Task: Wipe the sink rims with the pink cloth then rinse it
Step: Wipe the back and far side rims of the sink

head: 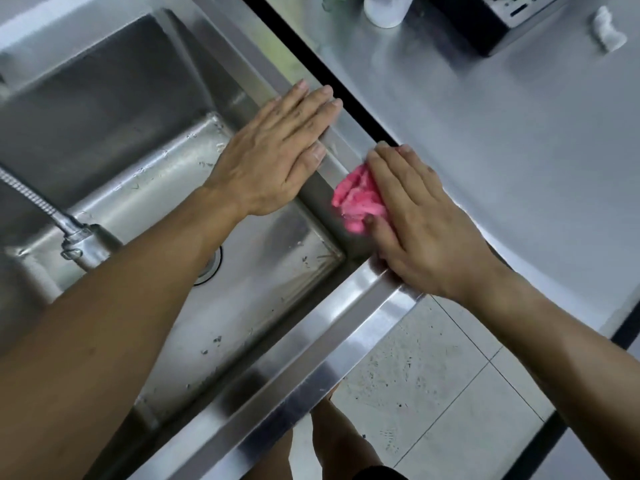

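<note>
Pale speckled floor tiles [433,375] nearest, below the front edge, with bare legs [332,441] showing over them. Just above, the brushed stainless-steel front rim [311,344] of a rectangular steel sink [114,109], running diagonally across the view. Both bare forearms reaching over it from below.

Right hand [422,223] laid flat at the sink's right-hand front corner, fingers straight and close together, pressing down on a crumpled bright pink cloth [356,199]. Cloth lying on the right rim just beside the corner, mostly covered by the palm and fingers, its bunched left edge sticking out toward the basin. Thumb alongside the cloth's lower edge; not curled round it as far as can be seen.

Left hand [277,150] further along the same right rim, also flat and open, fingers extended and together, holding nothing, fingertips resting on the rim and the heel of the hand over the basin. Apart from the cloth by a short strip of bare rim.

Inside the basin: wet scratched steel floor, a round drain [211,268] partly hidden under the left forearm, and a ribbed metal spray hose [45,209] at the left.

Beyond the rim, a black gap, then a grey steel counter [485,133] with a white cylindrical container [384,10], a dark perforated rack [498,19] and a small crumpled white object [607,29] at the far edge.
</note>
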